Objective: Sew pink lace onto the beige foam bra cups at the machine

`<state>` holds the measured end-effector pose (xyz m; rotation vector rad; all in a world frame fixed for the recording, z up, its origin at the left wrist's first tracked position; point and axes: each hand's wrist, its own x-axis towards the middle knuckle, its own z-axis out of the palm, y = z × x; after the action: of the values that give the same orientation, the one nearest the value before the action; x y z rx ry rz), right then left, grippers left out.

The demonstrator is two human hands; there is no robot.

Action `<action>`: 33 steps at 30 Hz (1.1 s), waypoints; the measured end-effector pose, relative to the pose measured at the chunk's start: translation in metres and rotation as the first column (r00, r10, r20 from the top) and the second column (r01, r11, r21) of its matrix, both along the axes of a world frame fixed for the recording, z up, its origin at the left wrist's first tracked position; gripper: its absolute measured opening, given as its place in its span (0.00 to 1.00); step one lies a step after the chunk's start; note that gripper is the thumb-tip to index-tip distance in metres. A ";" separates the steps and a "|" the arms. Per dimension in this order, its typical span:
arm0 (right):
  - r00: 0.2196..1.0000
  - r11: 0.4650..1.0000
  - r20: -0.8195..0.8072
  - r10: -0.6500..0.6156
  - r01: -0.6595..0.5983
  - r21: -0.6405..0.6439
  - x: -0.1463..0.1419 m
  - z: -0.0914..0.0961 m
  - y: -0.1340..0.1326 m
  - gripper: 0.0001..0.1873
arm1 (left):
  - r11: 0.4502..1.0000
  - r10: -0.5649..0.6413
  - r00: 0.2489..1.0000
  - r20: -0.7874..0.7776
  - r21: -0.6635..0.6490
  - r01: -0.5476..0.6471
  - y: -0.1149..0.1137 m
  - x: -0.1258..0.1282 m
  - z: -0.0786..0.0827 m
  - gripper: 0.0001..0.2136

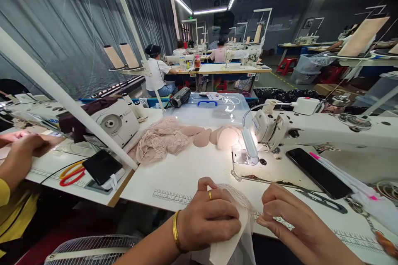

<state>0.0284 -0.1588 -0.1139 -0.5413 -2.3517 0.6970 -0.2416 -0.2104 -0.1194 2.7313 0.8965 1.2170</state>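
Observation:
My left hand (211, 215), with a gold ring and bracelet, is closed on a piece of pale lace fabric (238, 196) at the table's front edge. A smooth cream panel and sheer mesh hang from the fabric below my fingers. Just to the right, my right hand (289, 219) is apart from the fabric, its thumb and fingertips pinched together; whatever may be between them is too small to make out. Beyond my hands, a heap of pinkish lace (164, 140) and several rounded fabric cups (228, 137) lie on the white table, left of the lit sewing machine (267, 126).
On the right lie a black phone (317, 172), thread snips (323, 199) and a pink-tipped pen. A clear plastic box (205, 107) stands behind the lace. At left, a co-worker's arm (18, 161) rests by another machine, near scissors (71, 172) and a dark-screened device (102, 166).

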 end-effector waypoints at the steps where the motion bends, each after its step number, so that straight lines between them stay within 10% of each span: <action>1: 1.000 1.000 0.006 0.010 -0.010 0.000 -0.001 0.000 0.000 0.06 | 1.000 0.000 1.000 -0.008 0.012 0.000 0.000 0.000 0.000 0.09; 9: 0.997 0.997 0.049 0.058 -0.060 0.049 -0.019 0.008 -0.006 0.08 | 0.998 -0.010 0.995 -0.096 -0.062 0.004 -0.001 -0.002 -0.006 0.13; 23: 0.994 0.972 -0.108 -0.014 -0.012 -0.235 -0.009 -0.002 -0.011 0.09 | 0.982 -0.037 0.994 -0.100 -0.190 0.018 -0.002 0.002 -0.004 0.11; 27: 0.981 0.994 -0.166 -0.104 0.106 0.007 -0.025 -0.022 -0.014 0.09 | 0.997 -0.049 0.992 -0.120 -0.066 0.041 0.000 0.003 -0.003 0.11; 30: 0.929 0.857 -0.173 -0.328 0.369 0.359 -0.021 -0.046 0.006 0.11 | 0.998 -0.049 0.995 -0.085 0.026 0.052 -0.002 0.003 -0.002 0.10; 33: 0.883 0.795 -0.192 -0.428 0.469 0.385 -0.004 -0.058 0.027 0.11 | 0.999 -0.028 0.994 -0.103 0.020 0.031 -0.004 0.001 0.000 0.09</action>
<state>0.0245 -0.1319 -0.1718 -0.8077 -2.0741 -0.0135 -0.2408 -0.2142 -0.1193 2.8362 0.8534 1.0968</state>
